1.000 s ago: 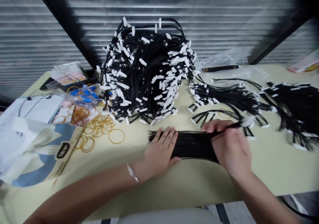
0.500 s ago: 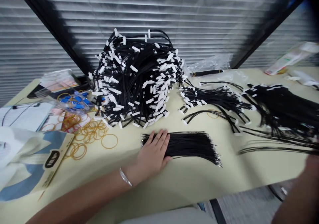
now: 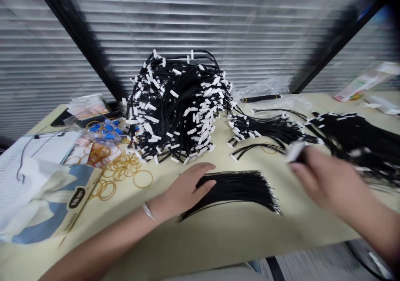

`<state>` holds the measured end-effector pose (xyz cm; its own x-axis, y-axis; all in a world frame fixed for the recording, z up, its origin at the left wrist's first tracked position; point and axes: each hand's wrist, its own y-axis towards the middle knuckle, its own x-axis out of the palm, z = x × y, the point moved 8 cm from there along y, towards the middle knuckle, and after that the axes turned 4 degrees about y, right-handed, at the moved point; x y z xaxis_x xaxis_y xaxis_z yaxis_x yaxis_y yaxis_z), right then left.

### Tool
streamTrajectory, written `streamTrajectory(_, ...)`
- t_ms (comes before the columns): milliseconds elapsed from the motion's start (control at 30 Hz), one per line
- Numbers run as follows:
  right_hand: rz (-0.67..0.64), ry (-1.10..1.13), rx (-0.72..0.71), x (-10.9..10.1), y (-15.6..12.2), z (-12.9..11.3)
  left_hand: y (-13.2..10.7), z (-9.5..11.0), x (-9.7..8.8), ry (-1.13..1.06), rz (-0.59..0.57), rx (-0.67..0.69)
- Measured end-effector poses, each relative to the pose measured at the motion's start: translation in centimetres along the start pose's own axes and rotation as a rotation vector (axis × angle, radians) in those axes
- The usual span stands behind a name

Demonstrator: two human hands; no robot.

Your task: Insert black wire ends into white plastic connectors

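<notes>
My left hand (image 3: 184, 189) lies palm down with its fingers together on the left end of a flat bundle of thin black wires (image 3: 240, 187) spread on the pale table (image 3: 218, 235). My right hand (image 3: 325, 179) hovers to the right of that bundle, blurred by motion. Its fingertips pinch a white connector (image 3: 295, 152) on a black wire. Behind both hands rises a big heap of black wires with white connectors (image 3: 178, 106).
More connector wires lie at centre right (image 3: 265, 127) and far right (image 3: 359, 137). Yellow rubber bands (image 3: 121, 168) are scattered at left, beside a clear bag with blue parts (image 3: 100, 129), papers and a printed card (image 3: 46, 206). The table's front edge runs close below the bundle.
My right hand swept out to the far right, then came back over the table holding a connector wire. My left hand stayed on the bundle, whose left end has shifted slightly.
</notes>
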<state>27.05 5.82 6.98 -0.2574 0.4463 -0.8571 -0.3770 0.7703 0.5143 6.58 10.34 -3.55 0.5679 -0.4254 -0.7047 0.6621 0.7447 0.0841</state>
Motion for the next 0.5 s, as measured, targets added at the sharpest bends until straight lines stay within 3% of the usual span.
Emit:
streamTrajectory(33,-0.076,-0.118,-0.148,1.5,0.8,-1.9,0.1,0.2,-0.5,-0.105,0.014,-0.005)
streamTrajectory(67,-0.126,-0.145,-0.205,2.8,1.6,-3.2,0.2,0.3,-0.7,-0.236,0.022,-0.012)
streamTrajectory(167,-0.271,-0.219,-0.322,6.4,3.4,-6.5,0.1,0.2,-1.2,-0.661,0.061,-0.036)
streamTrajectory(233,-0.32,-0.242,-0.359,7.7,4.2,-8.0,-0.1,-0.3,-1.3,-0.804,0.091,-0.05)
streamTrajectory(333,-0.326,-0.238,-0.379,8.2,4.9,-9.0,-0.5,-0.7,-2.0,-0.8,0.132,0.0)
streamTrajectory(500,-0.375,-0.228,-0.411,8.6,5.1,-9.2,-1.0,-0.1,-4.2,-0.357,0.267,0.109)
